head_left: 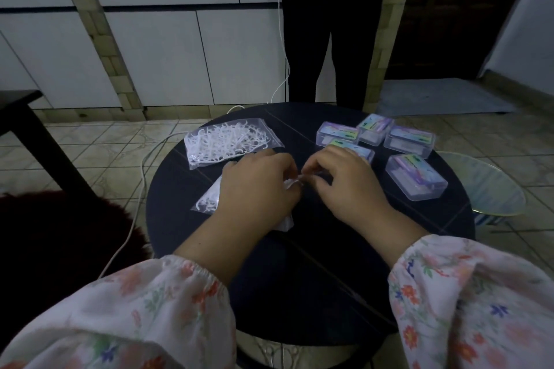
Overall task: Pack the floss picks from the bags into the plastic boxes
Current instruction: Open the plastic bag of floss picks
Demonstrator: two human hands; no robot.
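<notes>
Over the round dark table (299,263), her left hand (257,186) and right hand (344,183) both pinch the near bag of floss picks (209,201). A fuller bag (230,139) lies behind; 5 closed plastic boxes (415,175) sit right.

The round bench (299,263) has a dark, smooth top with a faint sheen. At its 11 o'clock lies a clear, glossy plastic bag (230,138), crinkled, full of white plastic floss picks (227,136). A second clear bag (209,201) near the centre is of the same thin film. At 1 to 2 o'clock the boxes (415,175) are transparent hard plastic, smooth, with shiny iridescent labels. The sleeves (479,293) are soft, matt, flower-printed cloth, gathered at the cuffs. The floor (105,147) is glazed tile, slightly glossy. At 3 o'clock, off the bench, a bowl (491,186) looks like glass.
</notes>
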